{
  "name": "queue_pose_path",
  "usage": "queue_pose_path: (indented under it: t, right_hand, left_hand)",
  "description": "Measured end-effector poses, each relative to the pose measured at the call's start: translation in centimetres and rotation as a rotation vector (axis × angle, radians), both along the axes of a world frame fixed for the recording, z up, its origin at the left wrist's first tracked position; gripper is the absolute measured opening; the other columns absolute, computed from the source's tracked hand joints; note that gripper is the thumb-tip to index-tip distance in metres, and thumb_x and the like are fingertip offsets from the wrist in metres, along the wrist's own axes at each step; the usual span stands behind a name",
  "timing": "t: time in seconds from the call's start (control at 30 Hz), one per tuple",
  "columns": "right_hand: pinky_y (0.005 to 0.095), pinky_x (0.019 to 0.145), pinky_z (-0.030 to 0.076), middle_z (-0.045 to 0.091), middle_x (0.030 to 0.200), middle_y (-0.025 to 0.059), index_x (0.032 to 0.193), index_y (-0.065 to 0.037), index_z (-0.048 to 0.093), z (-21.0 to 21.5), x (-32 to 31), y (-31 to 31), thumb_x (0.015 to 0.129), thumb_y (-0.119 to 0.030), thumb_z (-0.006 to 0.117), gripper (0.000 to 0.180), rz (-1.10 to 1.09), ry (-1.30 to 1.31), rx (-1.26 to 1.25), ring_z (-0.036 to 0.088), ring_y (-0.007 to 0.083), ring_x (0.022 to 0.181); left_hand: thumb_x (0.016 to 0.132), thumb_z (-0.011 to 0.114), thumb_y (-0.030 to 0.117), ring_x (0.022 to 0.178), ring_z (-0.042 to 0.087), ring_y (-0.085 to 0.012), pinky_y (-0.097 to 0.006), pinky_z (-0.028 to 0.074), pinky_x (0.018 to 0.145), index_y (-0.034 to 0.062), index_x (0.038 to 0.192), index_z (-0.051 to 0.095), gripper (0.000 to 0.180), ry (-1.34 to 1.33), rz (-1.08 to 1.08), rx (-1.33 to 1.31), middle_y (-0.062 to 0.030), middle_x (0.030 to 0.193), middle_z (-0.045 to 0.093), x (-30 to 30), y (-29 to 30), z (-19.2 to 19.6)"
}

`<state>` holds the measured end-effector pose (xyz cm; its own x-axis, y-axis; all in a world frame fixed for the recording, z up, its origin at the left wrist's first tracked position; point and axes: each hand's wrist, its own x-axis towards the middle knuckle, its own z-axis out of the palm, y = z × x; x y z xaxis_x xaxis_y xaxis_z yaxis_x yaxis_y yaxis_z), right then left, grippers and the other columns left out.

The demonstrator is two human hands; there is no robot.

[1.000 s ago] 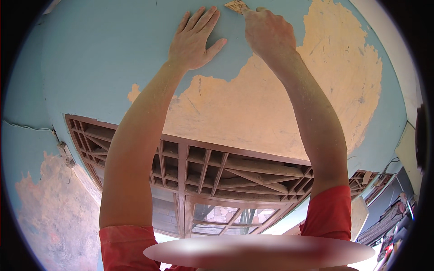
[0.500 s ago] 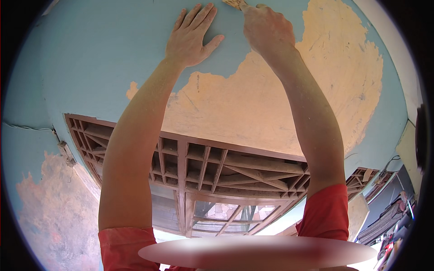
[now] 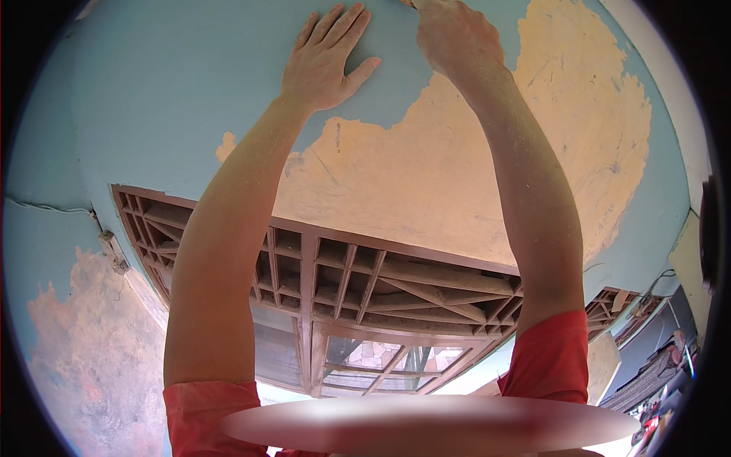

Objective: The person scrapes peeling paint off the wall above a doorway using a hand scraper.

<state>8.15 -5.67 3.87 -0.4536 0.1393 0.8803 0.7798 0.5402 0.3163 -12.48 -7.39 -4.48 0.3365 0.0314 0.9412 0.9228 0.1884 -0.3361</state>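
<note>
My left hand lies flat on the blue-green painted wall, fingers spread and thumb out to the side, holding nothing. To its right, my right hand is closed in a fist around a scraper. Only a sliver of the scraper shows at the top edge; the rest is hidden by the fist or out of view. Just below both hands, a large bare yellowish patch with a ragged paint edge spreads across the wall and up the right side.
Brown wooden lattice vents and a paned window lie under the patch. At left, a cable leads to a small fixture above another bare, mottled patch. Assorted household items are at the lower right.
My right hand has shifted slightly up and to the right, taking the scraper mostly out of view. My left hand keeps its place on the wall, and the view has shifted a little.
</note>
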Motion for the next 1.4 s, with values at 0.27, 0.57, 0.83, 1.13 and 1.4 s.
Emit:
queue_pose_path:
  t: [0.27, 0.57, 0.83, 1.13, 1.4]
  right_hand:
    - [0.0476, 0.090, 0.056, 0.070, 0.110, 0.0200, 0.107, 0.001, 0.070, -0.1, -0.6, 0.3, 0.101, -0.010, 0.051, 0.023, -0.053, -0.074, 0.040, 0.069, 0.0340, 0.105]
    - [0.0461, 0.085, 0.057, 0.071, 0.101, 0.0184, 0.108, 0.002, 0.069, 2.6, -1.6, -2.2, 0.101, -0.013, 0.053, 0.022, -0.138, -0.086, -0.087, 0.072, 0.0318, 0.093]
    - [0.0462, 0.079, 0.060, 0.071, 0.100, 0.0179, 0.126, -0.007, 0.068, -0.9, 0.3, 0.2, 0.100, -0.010, 0.050, 0.031, -0.177, -0.079, 0.173, 0.074, 0.0329, 0.092]
    - [0.0468, 0.085, 0.058, 0.072, 0.105, 0.0208, 0.109, 0.001, 0.070, 3.6, -2.7, 0.4, 0.100, -0.012, 0.054, 0.022, -0.036, 0.044, 0.123, 0.072, 0.0332, 0.097]
    - [0.0470, 0.086, 0.053, 0.072, 0.096, 0.0172, 0.134, -0.012, 0.065, -2.8, -4.1, -0.7, 0.105, -0.030, 0.051, 0.038, 0.488, -0.045, -0.204, 0.070, 0.0313, 0.090]
  left_hand:
    - [0.100, 0.055, 0.049, 0.151, 0.031, -0.0337, -0.051, 0.021, 0.126, 0.0025, 0.156, 0.038, 0.074, -0.007, 0.028, -0.009, -0.0150, 0.163, 0.036, -0.6, 0.0, 0.0]
    - [0.101, 0.053, 0.050, 0.152, 0.030, -0.0325, -0.051, 0.021, 0.126, 0.0043, 0.157, 0.036, 0.075, -0.025, 0.011, -0.043, -0.0132, 0.164, 0.035, -0.4, 0.0, 0.0]
    - [0.100, 0.055, 0.049, 0.152, 0.030, -0.0320, -0.050, 0.021, 0.126, 0.0046, 0.157, 0.036, 0.074, -0.018, 0.031, -0.026, -0.0131, 0.164, 0.035, -0.8, -0.1, -0.2]
    - [0.101, 0.051, 0.053, 0.153, 0.029, -0.0329, -0.052, 0.021, 0.126, 0.0084, 0.158, 0.036, 0.074, -0.046, 0.013, -0.023, -0.0136, 0.165, 0.033, -1.2, -0.1, -0.6]
    - [0.102, 0.039, 0.065, 0.156, 0.021, -0.0279, -0.050, 0.010, 0.130, 0.0196, 0.161, 0.032, 0.075, -0.221, 0.063, 0.140, -0.0023, 0.169, 0.027, -2.3, 1.3, -3.2]
